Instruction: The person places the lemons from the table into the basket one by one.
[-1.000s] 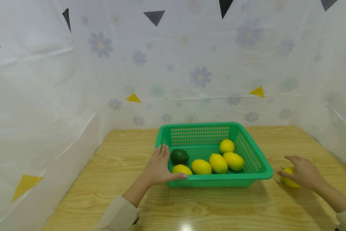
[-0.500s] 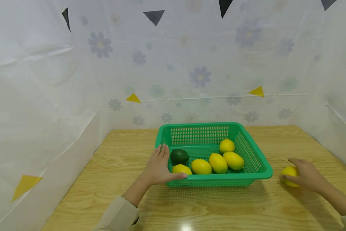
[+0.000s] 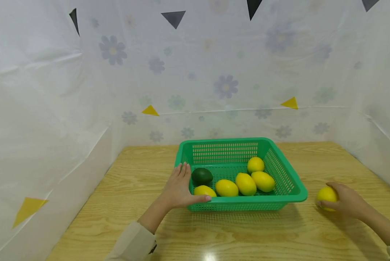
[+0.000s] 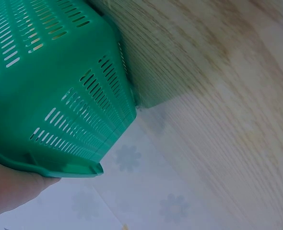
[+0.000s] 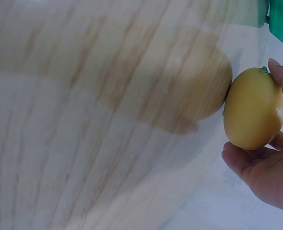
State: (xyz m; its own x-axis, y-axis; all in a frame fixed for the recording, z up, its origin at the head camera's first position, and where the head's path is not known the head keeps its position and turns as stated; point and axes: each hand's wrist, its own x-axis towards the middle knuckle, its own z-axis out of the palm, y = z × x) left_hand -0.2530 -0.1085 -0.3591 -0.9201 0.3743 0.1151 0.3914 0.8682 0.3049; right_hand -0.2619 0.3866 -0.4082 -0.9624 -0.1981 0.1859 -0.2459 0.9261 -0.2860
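A green plastic basket [image 3: 247, 199] with slotted walls stands on the wooden table. My left hand [image 3: 179, 191] rests on its near left corner, fingers straight along the left rim and thumb on the front rim. In the left wrist view, part of that hand [image 4: 12, 187] touches the basket rim [image 4: 69, 170]. To the right of the basket, my right hand [image 3: 349, 202] grips a yellow lemon [image 3: 326, 195] between thumb and fingers. The right wrist view shows this lemon [image 5: 252, 110], with a green tip, at or very near the tabletop.
Inside the basket lie a dark green avocado-like fruit [image 3: 202, 176] and several lemons [image 3: 226, 188], mostly along the front and right. Pale flower-patterned sheeting [image 3: 195, 90] walls the table [image 3: 142, 174] at the back and both sides.
The right hand has come down around the loose lemon, its thumb and fingers closing onto it. The left hand and the basket stay in place.
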